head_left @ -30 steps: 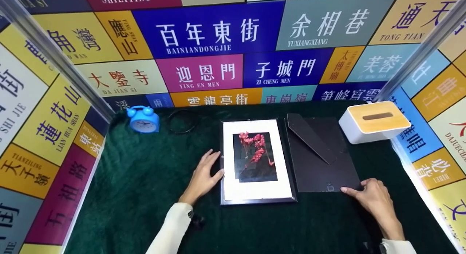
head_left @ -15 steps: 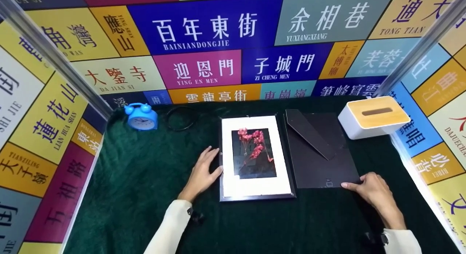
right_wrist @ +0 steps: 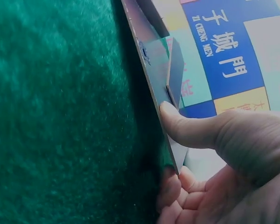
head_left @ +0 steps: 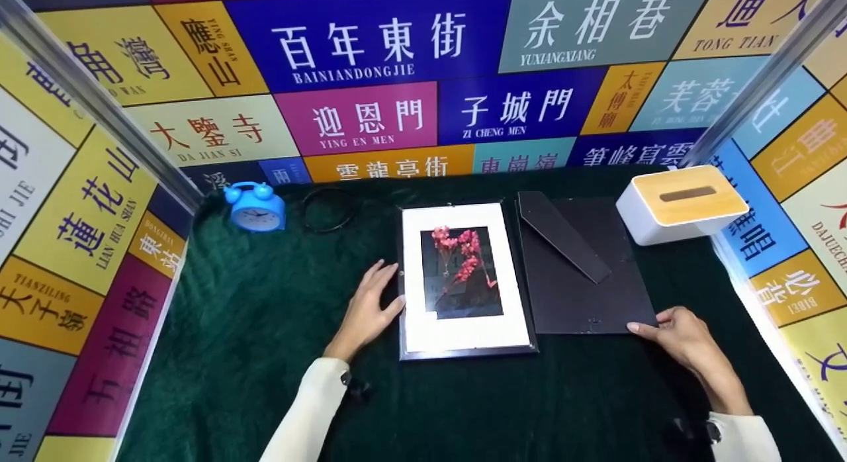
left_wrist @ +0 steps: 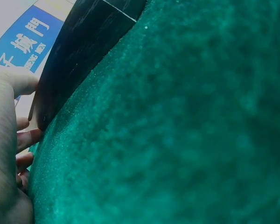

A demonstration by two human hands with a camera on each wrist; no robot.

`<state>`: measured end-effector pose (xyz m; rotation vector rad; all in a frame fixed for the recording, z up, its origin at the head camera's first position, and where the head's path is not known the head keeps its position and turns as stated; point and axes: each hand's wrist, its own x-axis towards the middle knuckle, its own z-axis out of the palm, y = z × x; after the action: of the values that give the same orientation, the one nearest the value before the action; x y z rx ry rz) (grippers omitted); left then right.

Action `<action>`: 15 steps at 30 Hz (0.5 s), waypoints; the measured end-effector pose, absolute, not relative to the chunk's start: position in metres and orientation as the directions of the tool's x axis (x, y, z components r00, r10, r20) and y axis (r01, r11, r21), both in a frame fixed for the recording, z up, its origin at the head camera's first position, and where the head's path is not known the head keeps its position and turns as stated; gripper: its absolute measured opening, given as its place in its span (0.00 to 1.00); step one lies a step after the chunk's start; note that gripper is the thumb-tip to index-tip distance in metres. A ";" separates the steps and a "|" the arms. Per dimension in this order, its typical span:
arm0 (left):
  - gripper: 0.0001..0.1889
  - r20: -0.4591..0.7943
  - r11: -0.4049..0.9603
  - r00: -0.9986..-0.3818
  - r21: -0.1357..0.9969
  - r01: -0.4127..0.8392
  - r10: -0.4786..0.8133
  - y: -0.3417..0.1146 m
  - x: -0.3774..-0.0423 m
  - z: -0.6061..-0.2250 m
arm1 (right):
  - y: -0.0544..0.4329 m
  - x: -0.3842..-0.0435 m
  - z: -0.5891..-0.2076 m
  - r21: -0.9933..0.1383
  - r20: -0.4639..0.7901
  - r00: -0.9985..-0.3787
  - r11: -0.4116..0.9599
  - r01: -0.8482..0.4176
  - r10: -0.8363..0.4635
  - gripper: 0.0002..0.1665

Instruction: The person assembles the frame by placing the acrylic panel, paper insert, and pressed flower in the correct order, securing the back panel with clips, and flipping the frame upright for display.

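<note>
A picture frame [head_left: 464, 346] with a white mat and a print of pink flowers lies flat on the green cloth. My left hand [head_left: 366, 311] rests at its left side, thumb and fingertips touching the edge; the left wrist view shows the thumb on the dark frame side [left_wrist: 70, 60]. Right of the frame is a black backing board [head_left: 589, 310] with its easel leg [head_left: 562, 237] on top, leaning away slightly. My right hand [head_left: 685, 339] pinches the board's near right corner, thumb above and fingers below. In the right wrist view, a dark shadow runs along the board's edge [right_wrist: 151, 88].
At the back left stand a blue alarm clock [head_left: 257, 209] and a coiled black cable [head_left: 329, 210]. A white tissue box [head_left: 681, 204] with a wooden lid is at the back right. Panels printed with characters [head_left: 370, 42] wall the back and both sides.
The head view has tilted slightly, so everything sits higher in it. My right thumb has slid a little right, toward the board's corner. The left hand stays at the frame.
</note>
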<state>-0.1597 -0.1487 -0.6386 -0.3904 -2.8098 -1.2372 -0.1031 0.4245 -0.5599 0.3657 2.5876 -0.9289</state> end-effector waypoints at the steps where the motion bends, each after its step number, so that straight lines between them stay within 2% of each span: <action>1: 0.36 0.151 0.649 -0.966 0.718 0.253 0.209 -0.149 -0.160 -0.639 | 0.424 -0.102 -0.560 -0.576 -0.409 -0.905 0.736 0.356 0.118 0.48; 8: 0.36 0.160 0.643 -0.965 0.721 0.257 0.206 -0.149 -0.160 -0.639 | 0.422 -0.093 -0.568 -0.713 -0.321 -0.938 0.619 0.329 0.128 0.41; 11: 0.36 0.152 0.644 -0.967 0.723 0.250 0.204 -0.148 -0.160 -0.639 | 0.419 -0.090 -0.572 -0.778 -0.279 -0.950 0.546 0.311 0.142 0.34; 15: 0.36 0.136 0.655 -0.971 0.719 0.235 0.199 -0.148 -0.159 -0.638 | 0.417 -0.087 -0.573 -0.920 -0.251 -0.956 0.269 0.284 0.152 0.22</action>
<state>-0.1593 -0.1478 -0.6383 -0.3691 -2.8164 -1.2331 -0.0873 0.4173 -0.5735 0.4165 2.4105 -1.7871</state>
